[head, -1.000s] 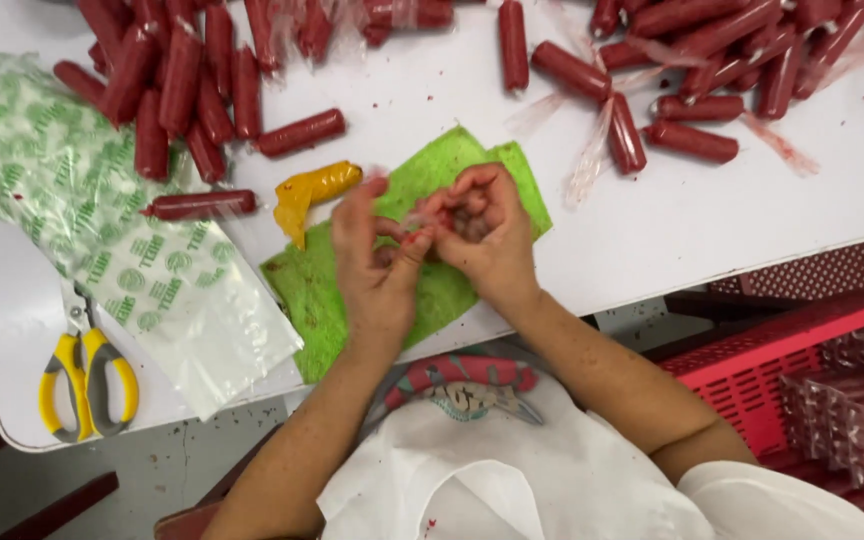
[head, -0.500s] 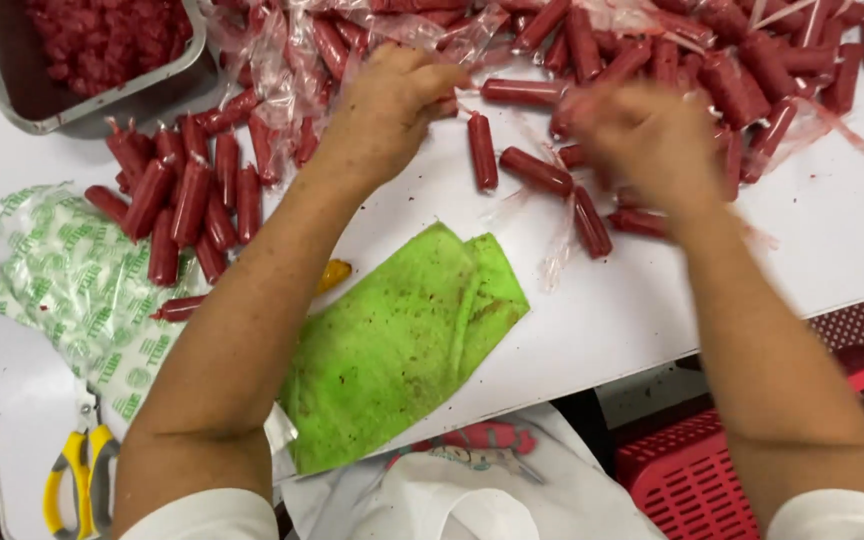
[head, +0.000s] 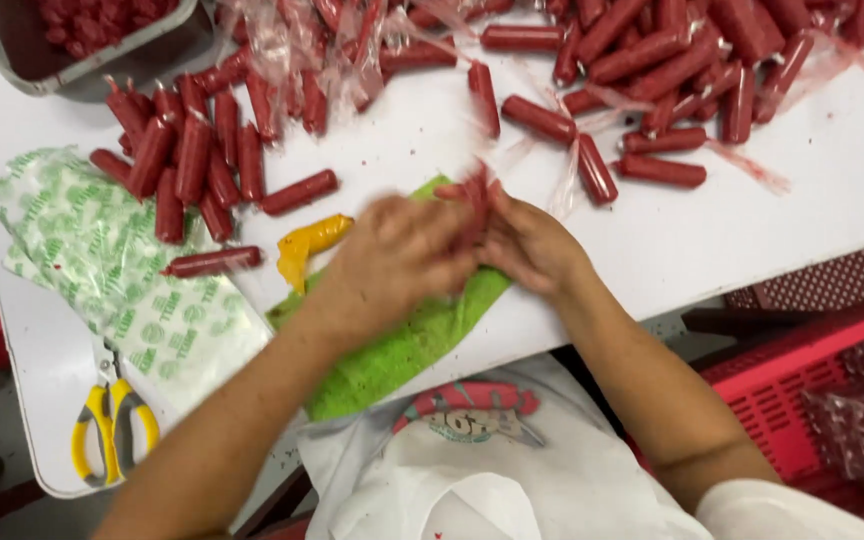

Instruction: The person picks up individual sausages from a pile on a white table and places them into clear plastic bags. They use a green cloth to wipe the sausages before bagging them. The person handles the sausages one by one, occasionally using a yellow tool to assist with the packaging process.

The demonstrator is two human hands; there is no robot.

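White tabletop (head: 432, 130) fills the view and carries the whole work area; a red slotted crate (head: 812, 390) stands beside it at the lower right.

Both hands meet over a green cloth (head: 402, 350) at the near edge of the table. The left hand (head: 392, 260) and the right hand (head: 532, 245) close together on one red sausage (head: 474, 205), which is blurred; both appear to be gripping it, with the fingers curled around its wrapper.

Progress, as judged from the layout:
- A grey metal tray (head: 12, 45) at the upper left holds red pieces, apparently finished stock.
- A loose pile of wrapped sausages (head: 672, 60) with clear film tails covers the far right of the table, so much work appears to remain.
- A second group of sausages (head: 187, 150) lies at the left, between the tray and the cloth.

Packaging and tools:
- A flat plastic bag (head: 102, 270), white with a repeating green printed pattern, lies at the left edge.
- Yellow-handled scissors (head: 112, 425) rest just below the bag.
- A small yellow piece (head: 312, 245) lies just beside the cloth.
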